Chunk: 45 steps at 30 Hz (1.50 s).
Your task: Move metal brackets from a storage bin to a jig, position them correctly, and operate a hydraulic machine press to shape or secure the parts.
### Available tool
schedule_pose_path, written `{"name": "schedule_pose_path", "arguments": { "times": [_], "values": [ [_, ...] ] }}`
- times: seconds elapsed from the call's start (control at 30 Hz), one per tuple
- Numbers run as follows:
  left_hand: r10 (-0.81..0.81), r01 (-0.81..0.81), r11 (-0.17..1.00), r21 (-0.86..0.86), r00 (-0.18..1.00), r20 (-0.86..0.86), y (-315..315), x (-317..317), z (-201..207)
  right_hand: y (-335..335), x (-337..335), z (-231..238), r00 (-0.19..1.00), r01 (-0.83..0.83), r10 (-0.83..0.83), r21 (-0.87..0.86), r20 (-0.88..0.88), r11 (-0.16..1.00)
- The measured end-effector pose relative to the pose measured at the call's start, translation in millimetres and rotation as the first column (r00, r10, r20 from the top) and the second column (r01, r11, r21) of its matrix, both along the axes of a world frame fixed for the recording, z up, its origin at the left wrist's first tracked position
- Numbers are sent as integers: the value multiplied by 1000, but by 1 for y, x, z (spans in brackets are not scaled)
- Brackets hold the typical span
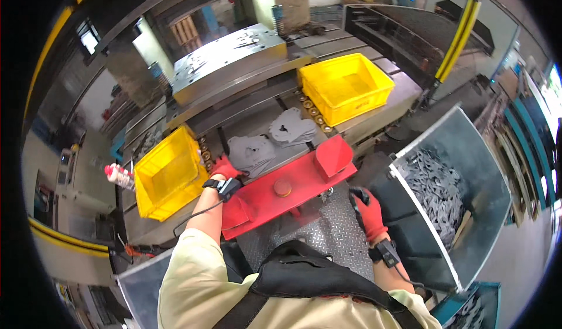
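Black harness straps [319,279] cross the person's pale yellow shirt [193,264], closest of all to the view. Beyond stretches a broad, grooved metal desk [404,94]. To the person's right stands a grey metal bin [477,153], a heap of loose grey parts [430,182] inside it. A heavy steel block [234,65] is raised toward the desk's back. A red console [263,203] runs crosswise in front of the person. A left yellow crate [167,182] and a right yellow crate [357,106] flank two piles of flat grey plates [241,147] lying on the desk just beyond the console. The left hand [224,168], red-gloved, is beside the nearer pile, by the console's end; I can't tell whether its fingers grip a plate. The right hand [369,212], gloved alike, hangs between console and bin, its fingers loosely parted, with nothing visible in them.
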<state>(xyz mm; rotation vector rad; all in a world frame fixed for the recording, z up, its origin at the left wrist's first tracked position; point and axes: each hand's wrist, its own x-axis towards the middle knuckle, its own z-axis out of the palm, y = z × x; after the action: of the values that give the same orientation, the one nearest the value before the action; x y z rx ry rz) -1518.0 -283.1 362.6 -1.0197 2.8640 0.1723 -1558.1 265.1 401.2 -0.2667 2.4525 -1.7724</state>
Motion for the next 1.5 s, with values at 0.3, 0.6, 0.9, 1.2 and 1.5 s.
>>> {"name": "schedule_pose_path", "arguments": {
  "times": [0.3,0.6,0.9,1.2,1.5],
  "values": [
    [-145,144,989,40,989,42,74,-39,10,116,90,-90,875,404,-274,-291,398,867],
    [-656,657,752,-42,742,-141,31,-37,-31,27,109,-19,889,345,-387,198,244,917],
    [-531,555,832,-5,793,-298,67,-57,58,78,192,-33,751,529,-608,318,256,787],
    [-534,782,607,144,535,-655,197,-37,142,157,282,-78,691,506,-650,429,318,748],
    [-589,916,316,246,393,-706,456,55,139,341,434,-114,623,517,-659,410,422,751]
  ]
}}
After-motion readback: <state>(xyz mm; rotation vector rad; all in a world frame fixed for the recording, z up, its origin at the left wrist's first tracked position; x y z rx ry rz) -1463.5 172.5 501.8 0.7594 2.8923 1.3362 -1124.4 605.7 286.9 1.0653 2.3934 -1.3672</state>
